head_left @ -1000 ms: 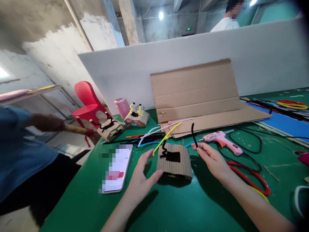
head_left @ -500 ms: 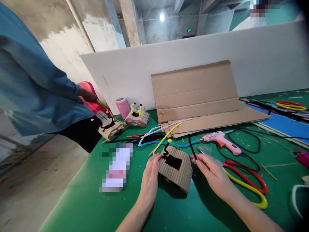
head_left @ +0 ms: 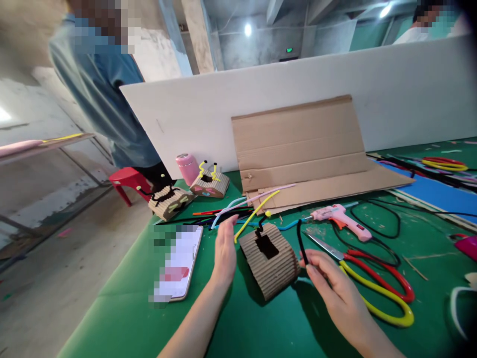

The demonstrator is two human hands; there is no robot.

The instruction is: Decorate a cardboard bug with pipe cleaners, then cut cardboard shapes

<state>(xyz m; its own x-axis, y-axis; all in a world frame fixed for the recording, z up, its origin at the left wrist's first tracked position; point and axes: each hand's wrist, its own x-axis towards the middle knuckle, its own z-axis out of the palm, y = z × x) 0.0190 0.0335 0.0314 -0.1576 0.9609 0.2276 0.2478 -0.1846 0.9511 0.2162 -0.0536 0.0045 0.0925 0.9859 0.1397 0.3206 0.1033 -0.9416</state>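
A small corrugated cardboard piece [head_left: 276, 271] with a dark square opening stands on the green table before me. One curled black pipe cleaner [head_left: 261, 229] with a yellow tip rises from its top. My right hand [head_left: 331, 278] pinches a short black pipe cleaner [head_left: 301, 243] upright at the piece's right side; whether its fingers touch the cardboard I cannot tell. On the other side, my left hand [head_left: 225, 253] is apart from the cardboard, fingers stretched out and holding nothing.
Right of the cardboard lie a pink glue gun [head_left: 341, 219] and red-and-yellow scissors [head_left: 380, 288]. A phone [head_left: 190, 263] lies to the left. Two finished-looking cardboard pieces [head_left: 171, 201] and a pink bottle [head_left: 187, 169] stand behind. A folded cardboard sheet [head_left: 298, 139] leans on the white board. A person [head_left: 100, 94] stands beyond.
My left hand has let go of the cardboard piece and moved left. The piece has turned. My right hand still pinches the black pipe cleaner, slightly lower. The person at left has moved away.
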